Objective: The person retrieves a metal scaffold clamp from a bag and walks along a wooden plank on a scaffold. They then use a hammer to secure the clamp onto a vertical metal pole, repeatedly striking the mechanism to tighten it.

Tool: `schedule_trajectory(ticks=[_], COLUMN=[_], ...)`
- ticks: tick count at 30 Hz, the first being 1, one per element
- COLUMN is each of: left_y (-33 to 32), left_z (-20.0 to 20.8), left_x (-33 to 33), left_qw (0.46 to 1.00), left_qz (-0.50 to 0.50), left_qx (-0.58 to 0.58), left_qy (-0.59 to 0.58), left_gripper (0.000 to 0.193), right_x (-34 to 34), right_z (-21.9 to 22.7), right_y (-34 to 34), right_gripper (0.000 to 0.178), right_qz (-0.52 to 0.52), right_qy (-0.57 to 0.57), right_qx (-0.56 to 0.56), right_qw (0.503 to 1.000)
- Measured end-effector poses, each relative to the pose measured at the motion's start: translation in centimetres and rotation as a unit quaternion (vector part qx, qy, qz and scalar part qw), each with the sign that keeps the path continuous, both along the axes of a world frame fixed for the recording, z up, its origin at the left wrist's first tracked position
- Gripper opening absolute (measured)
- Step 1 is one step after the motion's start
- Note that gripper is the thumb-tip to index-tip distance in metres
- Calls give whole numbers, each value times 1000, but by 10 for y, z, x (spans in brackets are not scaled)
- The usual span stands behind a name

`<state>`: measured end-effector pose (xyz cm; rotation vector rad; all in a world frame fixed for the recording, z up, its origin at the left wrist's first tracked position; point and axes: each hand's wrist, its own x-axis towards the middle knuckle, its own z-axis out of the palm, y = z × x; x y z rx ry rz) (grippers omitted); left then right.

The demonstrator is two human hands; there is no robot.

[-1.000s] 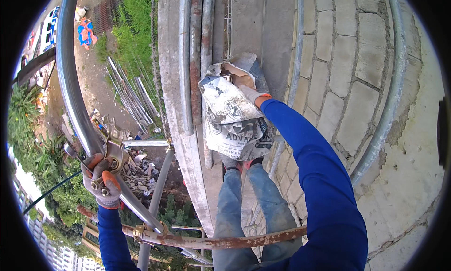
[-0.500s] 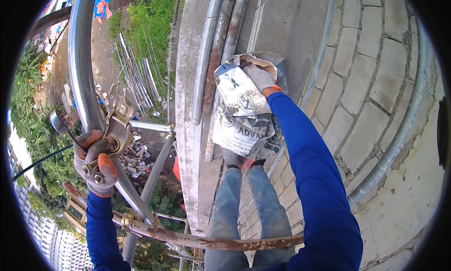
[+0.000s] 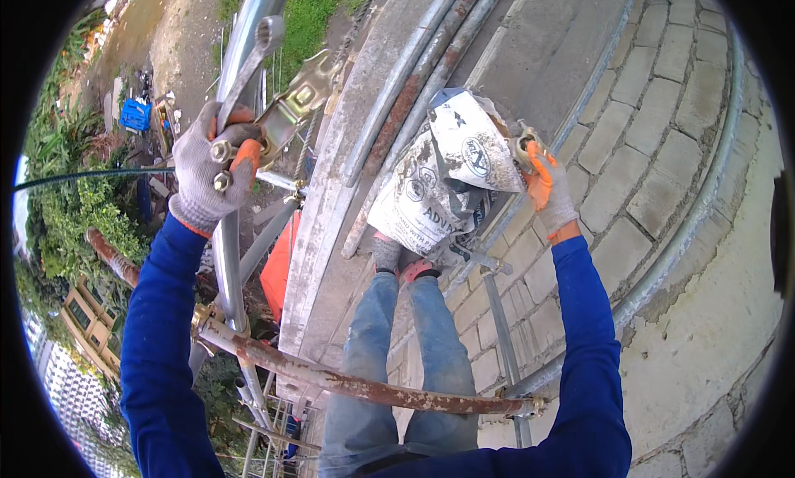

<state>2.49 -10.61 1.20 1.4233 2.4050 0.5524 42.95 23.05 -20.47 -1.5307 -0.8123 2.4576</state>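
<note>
While you stand on that narrow grey scaffold plank high above the yard, your left hand in its grey-and-orange glove is wrapped tight around a long steel spanner and the bolts of a brass-coloured scaffold clamp on the upright galvanised tube. Your right hand is pinched shut on something small and metallic beside the crumpled white printed cement sack lying just ahead of your boots — what exactly, I can't tell. The risk, as I judge it: both hands are busy, so a slip of the spanner off the bolt could throw your balance or drop the tool to the littered ground below. The sack crowds your footing, and loose rusty pipes lie along the plank beside it. A rusty horizontal rail crosses at your thighs; the pale block wall hems in your right.
</note>
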Motion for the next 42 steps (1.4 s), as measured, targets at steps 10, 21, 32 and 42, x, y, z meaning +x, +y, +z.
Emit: schedule_trajectory(ticks=[10,21,32,42], left_y=[-63,-114,-255,-533], left_z=[26,59,334,572], left_x=[7,25,242,547], left_qw=[993,996,876,863], left_qz=[-41,-7,379,433], left_qx=[27,14,254,85], left_qy=[105,88,-154,-246], left_gripper=[37,36,34,32], right_x=[4,-114,134,199], right_z=[146,198,547,697], right_y=[-152,-74,-322,-479], right_gripper=[43,26,15,21], right_qz=[327,-40,322,761], right_qy=[-89,-31,-124,-65], right_qx=[530,536,285,281], right_qw=[777,843,894,581])
